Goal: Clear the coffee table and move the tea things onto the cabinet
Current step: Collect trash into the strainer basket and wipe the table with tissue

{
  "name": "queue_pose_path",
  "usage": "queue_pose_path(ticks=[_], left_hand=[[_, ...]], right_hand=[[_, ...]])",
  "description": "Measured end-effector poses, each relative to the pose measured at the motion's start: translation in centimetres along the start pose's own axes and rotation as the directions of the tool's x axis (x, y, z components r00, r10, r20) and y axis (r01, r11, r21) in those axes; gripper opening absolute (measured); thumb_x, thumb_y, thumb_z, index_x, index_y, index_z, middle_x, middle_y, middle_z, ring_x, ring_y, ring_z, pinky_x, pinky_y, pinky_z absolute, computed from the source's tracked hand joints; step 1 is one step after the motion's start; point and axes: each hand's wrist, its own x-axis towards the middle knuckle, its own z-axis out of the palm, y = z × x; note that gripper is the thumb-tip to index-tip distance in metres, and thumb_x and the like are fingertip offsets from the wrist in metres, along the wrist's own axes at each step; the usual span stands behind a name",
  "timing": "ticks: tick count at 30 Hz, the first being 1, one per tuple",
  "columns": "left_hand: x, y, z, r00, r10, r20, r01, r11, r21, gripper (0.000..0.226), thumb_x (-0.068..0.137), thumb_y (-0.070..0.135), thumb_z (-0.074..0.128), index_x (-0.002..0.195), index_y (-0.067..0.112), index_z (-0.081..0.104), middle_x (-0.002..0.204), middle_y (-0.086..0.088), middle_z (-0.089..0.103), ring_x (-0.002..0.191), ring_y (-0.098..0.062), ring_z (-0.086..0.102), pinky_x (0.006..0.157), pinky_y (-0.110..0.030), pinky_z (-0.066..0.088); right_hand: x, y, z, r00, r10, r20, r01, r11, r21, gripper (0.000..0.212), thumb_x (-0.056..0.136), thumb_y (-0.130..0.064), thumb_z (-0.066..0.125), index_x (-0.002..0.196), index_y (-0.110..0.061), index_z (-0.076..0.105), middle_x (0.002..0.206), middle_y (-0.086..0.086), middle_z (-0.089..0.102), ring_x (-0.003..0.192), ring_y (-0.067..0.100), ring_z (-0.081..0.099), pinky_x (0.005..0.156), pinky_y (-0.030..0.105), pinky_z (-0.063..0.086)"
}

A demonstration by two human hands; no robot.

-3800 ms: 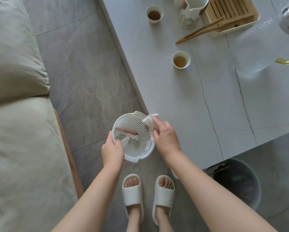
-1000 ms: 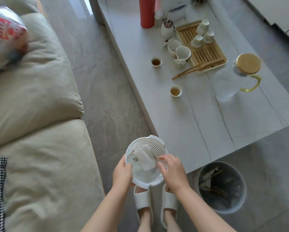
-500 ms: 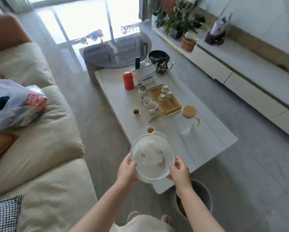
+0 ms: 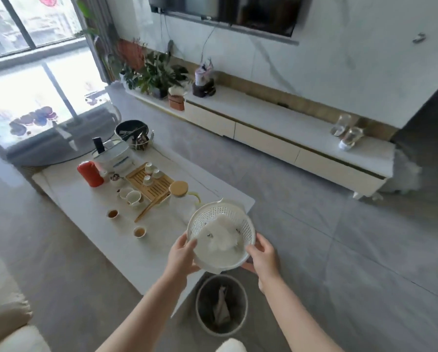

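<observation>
A white perforated basket (image 4: pixel 212 217) with crumpled tissue (image 4: pixel 219 238) in it is held above the near end of the white coffee table (image 4: pixel 90 212). My left hand (image 4: pixel 181 255) grips its left rim and my right hand (image 4: pixel 262 254) its right rim. On the table stand a bamboo tea tray (image 4: pixel 153 185) with small cups, a white pitcher (image 4: pixel 133 198), two filled cups (image 4: pixel 113 213) (image 4: pixel 139 231), wooden tongs (image 4: pixel 149 207), a red flask (image 4: pixel 89 173) and a glass jug with a wooden lid (image 4: pixel 179 189). The long cabinet (image 4: pixel 276 123) runs along the far wall.
A grey waste bin (image 4: pixel 221 307) with rubbish stands on the floor just below the basket. A sofa (image 4: pixel 4 301) lies at the lower left. Plants (image 4: pixel 157 74) and glasses (image 4: pixel 347 133) sit on the cabinet. A kettle set (image 4: pixel 113 153) and a dark bowl (image 4: pixel 131 129) occupy the table's far end.
The view has lifted from the floor to the whole room. The basket, held in both hands, has shifted right over the table's near end, and tissue now covers its contents.
</observation>
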Motion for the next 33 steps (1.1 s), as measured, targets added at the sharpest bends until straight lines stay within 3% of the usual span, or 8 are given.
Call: queue_pose_path(ticks=[5, 9, 12, 16, 19, 23, 26, 33], left_hand=[[-1.7, -1.7, 11.9, 0.999, -0.010, 0.032, 0.011, 0.999, -0.036, 0.021, 0.099, 0.022, 0.045, 0.117, 0.023, 0.055, 0.093, -0.002, 0.064, 0.076, -0.018, 0.064, 0.042, -0.029, 0.053], [-2.2, -3.2, 20.7, 0.991, -0.092, 0.096, 0.096, 0.995, -0.038, 0.016, 0.098, 0.026, 0.048, 0.111, 0.028, 0.055, 0.097, -0.002, 0.064, 0.087, -0.024, 0.066, 0.055, -0.037, 0.057], [-2.6, -3.5, 26.1, 0.982, -0.100, 0.158, 0.104, 0.994, -0.020, 0.013, 0.096, 0.026, 0.049, 0.106, 0.031, 0.057, 0.102, -0.003, 0.066, 0.087, -0.024, 0.067, 0.048, -0.034, 0.056], [-2.4, -3.0, 32.1, 0.957, -0.066, 0.282, 0.060, 0.998, 0.028, 0.020, 0.094, 0.024, 0.052, 0.088, 0.034, 0.068, 0.083, 0.003, 0.074, 0.075, -0.019, 0.070, 0.051, -0.034, 0.059], [-1.5, -2.5, 35.7, 0.934, -0.052, 0.354, 0.034, 0.998, 0.055, 0.016, 0.095, 0.021, 0.051, 0.108, 0.025, 0.060, 0.092, 0.001, 0.069, 0.081, -0.020, 0.067, 0.054, -0.031, 0.060], [0.6, -1.5, 39.9, 0.927, -0.079, 0.368, 0.045, 0.994, 0.101, 0.030, 0.090, 0.031, 0.060, 0.120, 0.029, 0.062, 0.116, -0.008, 0.066, 0.107, -0.032, 0.063, 0.073, -0.047, 0.059], [2.7, 0.1, 43.4, 0.918, -0.087, 0.388, 0.039, 0.991, 0.129, 0.031, 0.091, 0.031, 0.058, 0.122, 0.029, 0.061, 0.119, -0.010, 0.063, 0.107, -0.029, 0.059, 0.063, -0.038, 0.059], [8.3, 6.7, 51.3, 0.875, -0.053, 0.482, -0.046, 0.980, 0.192, 0.026, 0.093, 0.032, 0.056, 0.118, 0.028, 0.062, 0.122, -0.009, 0.063, 0.111, -0.030, 0.060, 0.061, -0.034, 0.057]], right_hand=[[2.4, -3.0, -11.5, 0.998, -0.048, -0.028, 0.048, 0.999, 0.012, 0.030, 0.085, -0.001, 0.055, 0.103, -0.023, 0.064, 0.100, -0.002, 0.069, 0.089, 0.019, 0.066, 0.066, 0.040, 0.060], [3.6, -5.3, -19.9, 0.990, -0.062, -0.129, 0.063, 0.998, 0.002, 0.030, 0.084, -0.001, 0.053, 0.103, -0.024, 0.064, 0.097, -0.001, 0.069, 0.088, 0.020, 0.066, 0.058, 0.031, 0.057], [4.2, -6.8, -25.0, 0.978, -0.071, -0.194, 0.076, 0.997, 0.022, 0.030, 0.084, -0.003, 0.055, 0.098, -0.029, 0.064, 0.092, -0.008, 0.070, 0.083, 0.015, 0.066, 0.052, 0.026, 0.054], [5.7, -8.3, -29.9, 0.960, -0.055, -0.276, 0.076, 0.995, 0.067, 0.024, 0.085, -0.008, 0.055, 0.089, -0.029, 0.066, 0.084, -0.009, 0.068, 0.075, 0.014, 0.064, 0.060, 0.036, 0.058], [7.0, -9.4, -32.5, 0.938, -0.050, -0.343, 0.094, 0.989, 0.112, 0.021, 0.086, -0.011, 0.054, 0.089, -0.027, 0.067, 0.079, -0.010, 0.068, 0.071, 0.014, 0.064, 0.052, 0.029, 0.056], [9.3, -11.1, -34.9, 0.917, -0.038, -0.398, 0.100, 0.986, 0.136, 0.024, 0.087, -0.011, 0.052, 0.099, -0.027, 0.065, 0.088, -0.003, 0.067, 0.076, 0.017, 0.065, 0.048, 0.027, 0.052], [12.0, -13.2, -36.4, 0.899, -0.034, -0.436, 0.108, 0.983, 0.146, 0.025, 0.087, -0.009, 0.052, 0.101, -0.027, 0.061, 0.095, 0.000, 0.066, 0.085, 0.020, 0.065, 0.048, 0.028, 0.054], [19.9, -18.8, -38.5, 0.867, -0.062, -0.494, 0.157, 0.976, 0.152, 0.025, 0.086, -0.012, 0.053, 0.097, -0.030, 0.067, 0.096, 0.001, 0.067, 0.090, 0.023, 0.065, 0.058, 0.038, 0.059]])
